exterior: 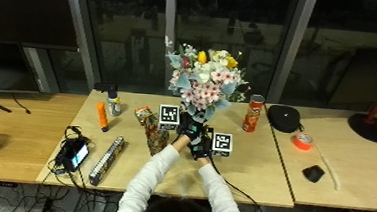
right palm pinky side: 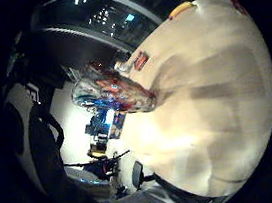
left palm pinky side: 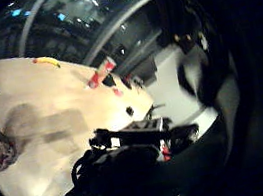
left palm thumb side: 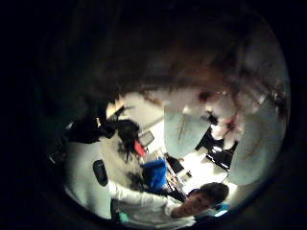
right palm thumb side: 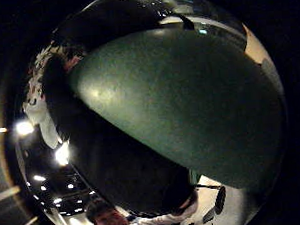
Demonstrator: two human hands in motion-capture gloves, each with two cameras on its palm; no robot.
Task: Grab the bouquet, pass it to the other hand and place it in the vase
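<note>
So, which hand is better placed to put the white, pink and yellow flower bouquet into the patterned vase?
Probably the left hand. Both hands meet under the white, pink and yellow flower bouquet, and the tall patterned vase stands beside the left forearm, farther from the right hand.

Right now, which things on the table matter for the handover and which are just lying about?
Job:
bouquet, held up by both hands together
left hand
right hand
patterned vase, standing on the table

Lying about:
red can
orange marker
spray bottle
tape roll
phone
</note>
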